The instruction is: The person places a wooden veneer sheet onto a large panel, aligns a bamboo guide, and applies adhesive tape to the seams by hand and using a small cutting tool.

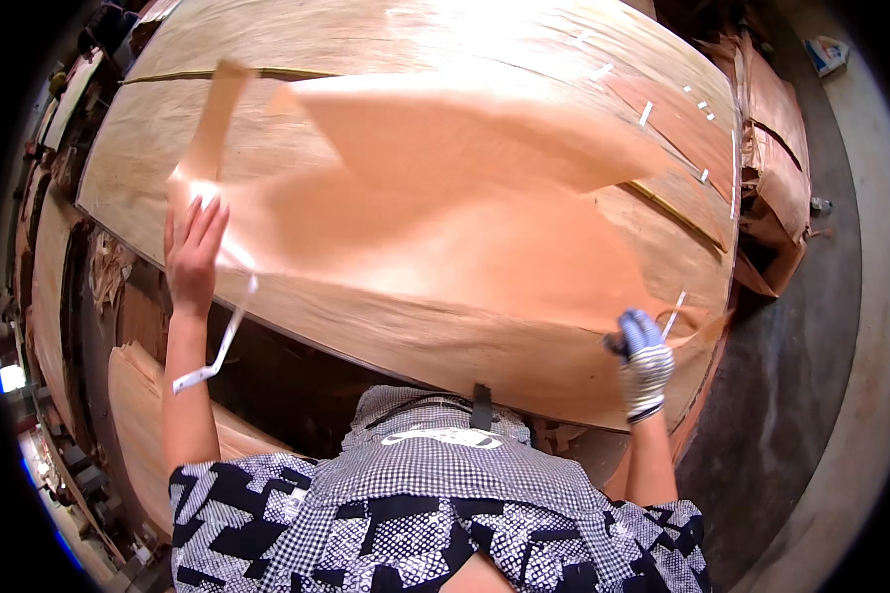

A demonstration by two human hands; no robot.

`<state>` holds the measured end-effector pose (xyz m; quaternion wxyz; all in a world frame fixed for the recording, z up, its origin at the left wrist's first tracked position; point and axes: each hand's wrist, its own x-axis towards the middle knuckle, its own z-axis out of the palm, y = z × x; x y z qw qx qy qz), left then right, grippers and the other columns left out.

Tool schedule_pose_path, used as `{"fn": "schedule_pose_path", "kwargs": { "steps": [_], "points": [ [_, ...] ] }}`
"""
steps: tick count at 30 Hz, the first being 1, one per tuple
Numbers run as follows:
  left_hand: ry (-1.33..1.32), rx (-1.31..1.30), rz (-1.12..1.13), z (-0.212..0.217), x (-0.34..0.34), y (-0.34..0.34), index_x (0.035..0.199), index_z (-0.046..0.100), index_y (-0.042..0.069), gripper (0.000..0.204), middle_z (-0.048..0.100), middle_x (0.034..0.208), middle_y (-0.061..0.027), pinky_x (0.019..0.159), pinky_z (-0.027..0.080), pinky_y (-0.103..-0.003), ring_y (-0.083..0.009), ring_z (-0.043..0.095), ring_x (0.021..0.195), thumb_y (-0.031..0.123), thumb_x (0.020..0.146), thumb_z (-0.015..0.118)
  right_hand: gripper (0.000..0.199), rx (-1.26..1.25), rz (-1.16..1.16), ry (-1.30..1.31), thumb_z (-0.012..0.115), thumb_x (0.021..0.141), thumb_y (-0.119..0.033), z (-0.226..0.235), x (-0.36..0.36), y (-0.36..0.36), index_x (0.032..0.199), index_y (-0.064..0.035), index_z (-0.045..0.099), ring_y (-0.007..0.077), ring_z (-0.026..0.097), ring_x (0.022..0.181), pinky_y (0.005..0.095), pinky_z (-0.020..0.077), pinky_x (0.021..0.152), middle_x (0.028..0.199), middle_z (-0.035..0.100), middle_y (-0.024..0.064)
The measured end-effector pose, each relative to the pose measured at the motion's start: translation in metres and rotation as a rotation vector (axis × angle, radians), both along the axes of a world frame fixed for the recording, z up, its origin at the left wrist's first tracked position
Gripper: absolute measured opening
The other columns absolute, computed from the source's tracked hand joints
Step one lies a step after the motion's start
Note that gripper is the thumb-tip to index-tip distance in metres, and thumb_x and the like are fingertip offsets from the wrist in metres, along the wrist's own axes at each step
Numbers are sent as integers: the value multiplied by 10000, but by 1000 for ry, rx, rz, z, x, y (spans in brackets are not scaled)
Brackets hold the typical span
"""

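Note:
A large, thin orange-brown sheet of wood veneer [445, 232] spreads in loose, raised folds over the work surface, partly smeared by motion. At its left end my bare left hand [196, 255] lies with straight fingers against the sheet, beside a bright white patch. From a white band [198, 377] around my left wrist a white strip reaches up toward the sheet. My right hand [646, 368], in a striped white-and-blue glove, is closed at the sheet's near right edge. Its curled fingers hide whatever is between them. A white strip of tape [674, 314] stands just beyond it.
Under the sheet is a broad stack topped with pale wood [386, 321], its near edge in front of my apron. Short white tape pieces [646, 114] mark its far right. A bundle of veneer [773, 163] stands right, by the grey floor [811, 395]. More sheets [138, 415] lie lower left.

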<state>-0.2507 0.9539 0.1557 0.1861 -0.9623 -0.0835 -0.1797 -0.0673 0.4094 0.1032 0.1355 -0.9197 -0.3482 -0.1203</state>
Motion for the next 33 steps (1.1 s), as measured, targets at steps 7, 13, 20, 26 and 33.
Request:
{"fn": "schedule_pose_path", "kwargs": {
  "steps": [7, 13, 20, 26, 33],
  "points": [
    [247, -164, 166, -69, -105, 65, 1107, 588, 89, 312, 545, 1205, -56, 1039, 271, -437, -246, 442, 1197, 48, 832, 448, 241, -152, 108, 348, 531, 713, -70, -41, -124, 61, 941, -75, 609, 263, 609, 894, 359, 510, 668, 992, 613, 100],
    [757, -710, 366, -75, -71, 31, 1375, 295, 135, 761, 218, 1439, -158, 1068, 102, -533, -328, 148, 1347, 80, 677, 591, 226, -277, 99, 418, 519, 747, -121, -46, -167, 72, 958, -87, 593, 242, 610, 846, 347, 502, 637, 976, 610, 90],
    [392, -855, -216, -163, 7, -112, 1349, 336, 100, 652, 246, 1430, -140, 1046, 205, -519, -318, 206, 1328, 264, 780, 607, 147, -384, 218, 768, 557, 782, -184, -42, -126, 99, 925, -149, 560, 268, 601, 831, 387, 502, 639, 904, 608, 69],
    [360, -835, 1, -165, 11, -159, 1359, 313, 88, 670, 216, 1438, -146, 1029, 224, -531, -364, 192, 1320, 309, 795, 598, 143, -106, -119, 323, 617, 784, -178, -30, 16, 148, 914, -134, 580, 303, 584, 782, 398, 483, 647, 817, 583, 106],
    [313, -783, 409, -171, 12, -163, 1376, 280, 89, 660, 146, 1461, -132, 997, 223, -595, -406, 136, 1324, 336, 832, 559, 289, -424, 95, 502, 670, 719, -186, -88, 104, 203, 958, -90, 538, 347, 568, 903, 432, 475, 721, 960, 574, 165]
  ]
}}
